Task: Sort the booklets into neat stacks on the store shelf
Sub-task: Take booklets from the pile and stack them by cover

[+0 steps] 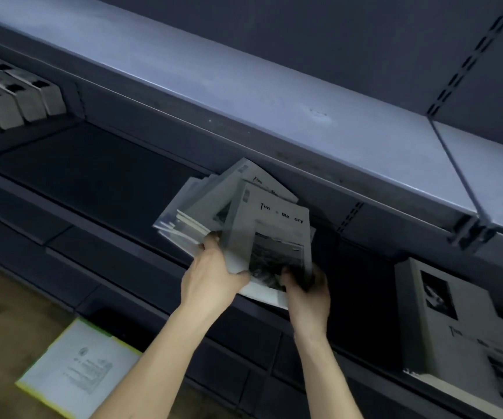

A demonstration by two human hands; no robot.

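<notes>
Dark store shelf point(98, 176) sits low. Left hand point(213, 273) and right hand point(307, 293) both hold the messy fan of grey paper booklets point(238, 213) at its front edge. Loose ones might slip out and fall.

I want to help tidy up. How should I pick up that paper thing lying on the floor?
The yellow-edged booklet lies flat on the wooden floor, so you cannot grab it from above. Slide your fingers under its nearest long edge, coming from the open floor side, and pinch it there with your thumb on top.
</notes>
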